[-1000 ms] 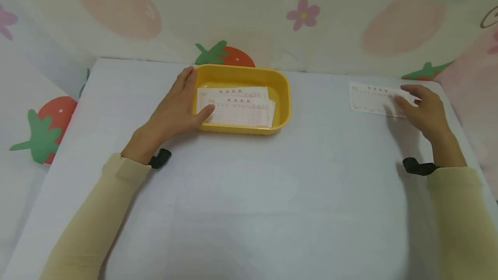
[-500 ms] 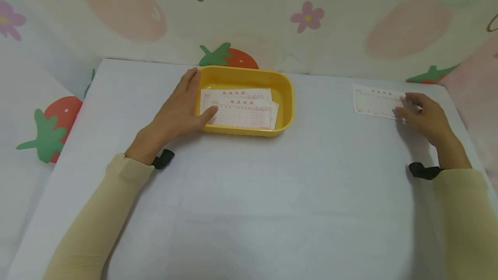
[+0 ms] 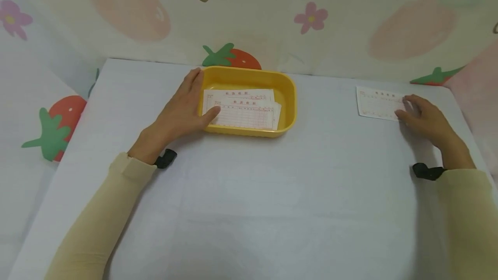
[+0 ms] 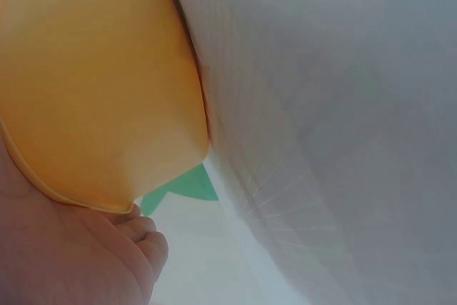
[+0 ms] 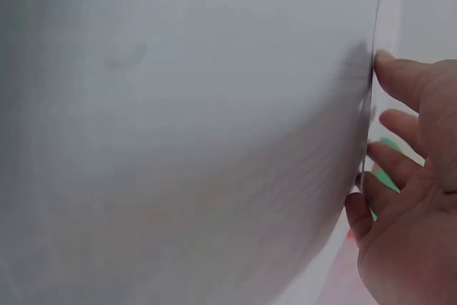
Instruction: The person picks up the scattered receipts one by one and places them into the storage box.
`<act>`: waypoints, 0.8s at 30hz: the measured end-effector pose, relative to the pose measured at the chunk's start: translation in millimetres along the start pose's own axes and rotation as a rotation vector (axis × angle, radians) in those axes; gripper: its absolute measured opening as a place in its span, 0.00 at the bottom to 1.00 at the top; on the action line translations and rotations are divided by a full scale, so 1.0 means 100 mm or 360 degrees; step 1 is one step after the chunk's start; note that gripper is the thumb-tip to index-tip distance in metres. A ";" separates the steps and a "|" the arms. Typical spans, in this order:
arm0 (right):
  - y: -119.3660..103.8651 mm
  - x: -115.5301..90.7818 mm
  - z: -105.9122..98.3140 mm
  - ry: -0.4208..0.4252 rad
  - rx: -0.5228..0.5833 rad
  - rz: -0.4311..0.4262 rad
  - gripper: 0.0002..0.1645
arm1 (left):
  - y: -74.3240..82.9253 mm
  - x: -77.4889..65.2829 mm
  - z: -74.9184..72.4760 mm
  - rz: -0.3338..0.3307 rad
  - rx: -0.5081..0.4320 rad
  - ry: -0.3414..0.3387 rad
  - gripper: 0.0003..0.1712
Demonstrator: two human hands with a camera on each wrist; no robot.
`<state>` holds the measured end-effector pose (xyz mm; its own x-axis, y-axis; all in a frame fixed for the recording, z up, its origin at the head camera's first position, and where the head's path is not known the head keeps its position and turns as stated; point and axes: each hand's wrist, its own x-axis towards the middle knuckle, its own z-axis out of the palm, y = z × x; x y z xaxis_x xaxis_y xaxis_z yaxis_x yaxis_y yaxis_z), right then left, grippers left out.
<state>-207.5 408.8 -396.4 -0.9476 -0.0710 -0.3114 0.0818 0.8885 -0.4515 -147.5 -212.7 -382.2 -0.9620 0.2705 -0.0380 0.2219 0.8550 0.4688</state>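
Observation:
A yellow plastic basket point(image 3: 288, 103) stands near the table's back edge, with several white receipt slips point(image 3: 245, 116) printed in red lying inside. My left hand point(image 3: 177, 109) holds its left end, thumb over the rim above the slips and fingers along the outer side. In the left wrist view the palm lies against the basket's rim point(image 4: 64, 201). Far to the right, another receipt slip point(image 3: 377, 103) lies flat on the table. The fingertips and thumb of my right hand point(image 3: 426, 120) touch its right end, spread apart; they cover that end.
A white cloth covers the table point(image 3: 272, 193). Behind it hangs a backdrop point(image 3: 272, 20) printed with strawberries, flowers and hearts. Black wrist cameras point(image 3: 428, 171) sit on both wrists.
My right hand has come down onto the right end of the loose slip, thumb and fingers now at its surface. The left hand stays on the basket. The head view has shifted slightly.

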 end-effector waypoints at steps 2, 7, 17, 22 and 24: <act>0.01 -0.01 -0.01 -0.0029 0.0017 -0.0007 0.49 | -0.01 0.00 0.01 -0.0004 0.0007 -0.0004 0.59; 0.02 0.00 -0.01 -0.0054 0.0032 0.0002 0.53 | -0.01 0.00 0.00 -0.0005 0.0024 -0.0005 0.59; 0.00 0.07 -0.02 0.0076 0.0186 0.0131 0.60 | 0.00 0.00 -0.02 -0.0022 0.0021 -0.0007 0.59; -0.01 0.11 -0.08 0.0040 0.0279 0.0300 0.65 | -0.01 0.01 0.00 -0.0016 0.0011 -0.0007 0.59; -0.01 0.13 -0.10 0.0018 0.0270 0.0356 0.65 | -0.01 0.01 0.01 -0.0013 0.0008 -0.0003 0.59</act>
<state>-223.0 411.4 -391.4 -0.9036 0.1242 -0.4099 0.3388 0.7930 -0.5064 -148.7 -212.9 -383.5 -0.9634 0.2644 -0.0433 0.2150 0.8594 0.4639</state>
